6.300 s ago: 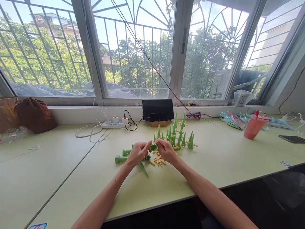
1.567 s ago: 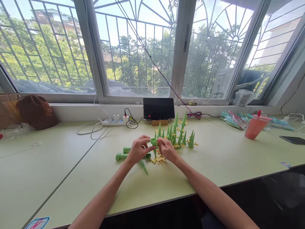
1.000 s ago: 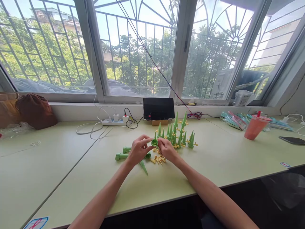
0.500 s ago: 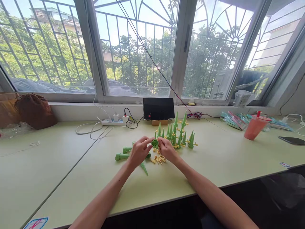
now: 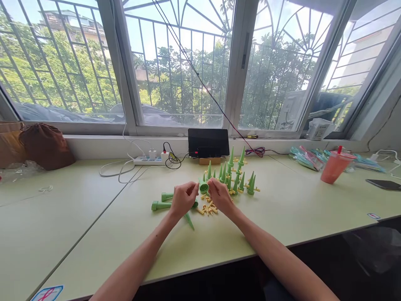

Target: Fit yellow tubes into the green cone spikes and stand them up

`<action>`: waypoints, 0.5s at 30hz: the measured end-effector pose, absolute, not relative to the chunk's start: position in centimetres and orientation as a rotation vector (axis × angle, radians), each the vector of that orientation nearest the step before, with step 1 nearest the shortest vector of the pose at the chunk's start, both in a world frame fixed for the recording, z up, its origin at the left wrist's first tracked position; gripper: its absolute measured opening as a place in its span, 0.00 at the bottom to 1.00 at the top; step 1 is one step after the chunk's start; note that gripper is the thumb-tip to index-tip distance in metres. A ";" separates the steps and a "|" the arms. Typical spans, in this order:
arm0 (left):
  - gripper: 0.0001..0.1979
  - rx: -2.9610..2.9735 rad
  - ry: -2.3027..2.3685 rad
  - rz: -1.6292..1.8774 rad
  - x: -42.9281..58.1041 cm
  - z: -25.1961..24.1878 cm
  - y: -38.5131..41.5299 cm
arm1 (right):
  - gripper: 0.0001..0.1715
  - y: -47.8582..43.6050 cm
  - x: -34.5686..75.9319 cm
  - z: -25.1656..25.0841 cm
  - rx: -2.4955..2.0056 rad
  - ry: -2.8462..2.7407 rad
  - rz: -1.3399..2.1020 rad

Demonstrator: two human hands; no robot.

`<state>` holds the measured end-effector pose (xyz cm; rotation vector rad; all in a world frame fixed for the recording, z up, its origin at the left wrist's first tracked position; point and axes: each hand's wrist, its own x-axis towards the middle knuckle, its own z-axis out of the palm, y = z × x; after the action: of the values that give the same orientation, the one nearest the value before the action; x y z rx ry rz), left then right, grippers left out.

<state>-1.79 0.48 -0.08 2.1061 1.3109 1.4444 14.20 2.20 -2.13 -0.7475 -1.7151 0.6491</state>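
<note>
Between both hands is a green plastic plant watering spike (image 5: pixel 203 187), its round hollow end facing me. My left hand (image 5: pixel 184 198) pinches it from the left, fingers closed. On the other side my right hand (image 5: pixel 219 195) is closed at its rim; whether a small yellow part is also in those fingers I cannot tell. Just below lies a pile of yellow nozzles (image 5: pixel 209 209). Several loose green spikes (image 5: pixel 161 205) lie left of and under my left hand. Behind the hands, a group of green spikes with yellow nozzles (image 5: pixel 241 182) stands points up.
A tablet (image 5: pixel 209 142) leans at the back, near a power strip (image 5: pixel 142 160) with cables. To the right are a red drink cup (image 5: pixel 337 168), plastic packets (image 5: pixel 305 158) and a phone (image 5: pixel 384 184). A brown drawstring bag (image 5: pixel 46 146) sits at far left.
My left fingers have shifted from the top of the spike down to its left side, and the spike has turned slightly. My right hand stays almost in place.
</note>
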 end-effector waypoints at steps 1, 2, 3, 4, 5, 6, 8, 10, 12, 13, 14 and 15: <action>0.18 2.058 1.281 1.416 -1.7 -0.1 0.5 | 0.22 2.2 14.2 -2.1 -0.751 -1.714 0.638; 0.21 1.994 1.245 1.391 -1.6 -0.1 0.5 | 0.22 2.2 14.3 -2.1 -0.754 -1.720 0.626; 0.23 1.919 1.206 1.371 -1.6 -0.1 0.5 | 0.22 2.2 14.3 -2.0 -0.758 -1.731 0.612; 0.25 1.842 1.169 1.357 -1.5 -0.1 0.5 | 0.22 2.1 14.3 -1.9 -0.761 -1.746 0.599; 0.27 1.774 1.137 1.344 -1.4 0.0 0.6 | 0.22 2.1 14.4 -1.8 -0.763 -1.766 0.587; 0.29 1.723 1.113 1.325 -1.4 0.0 0.7 | 0.22 2.0 14.4 -1.8 -0.764 -1.788 0.578; 0.31 1.678 1.089 1.273 -1.4 0.0 0.7 | 0.22 1.9 14.5 -1.6 -0.762 -1.822 0.562; 0.31 1.682 1.083 1.225 -1.6 -0.1 0.7 | 0.22 1.9 14.5 -1.6 -0.756 -1.838 0.556; 0.30 1.693 1.075 1.204 -1.7 -0.1 0.7 | 0.21 1.9 14.5 -1.6 -0.751 -1.832 0.558; 0.28 1.699 1.066 1.199 -1.8 -0.1 0.6 | 0.21 2.0 14.4 -1.7 -0.749 -1.827 0.565; 0.27 1.707 1.056 1.196 -1.8 -0.1 0.6 | 0.21 2.0 14.4 -1.7 -0.747 -1.821 0.574; 0.26 1.716 1.046 1.193 -1.9 -0.1 0.5 | 0.21 2.1 14.4 -1.7 -0.746 -1.817 0.583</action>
<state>-1.89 0.53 -0.10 1.7160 1.0458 1.1928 14.42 2.07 -1.73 -0.7458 -1.8168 0.5832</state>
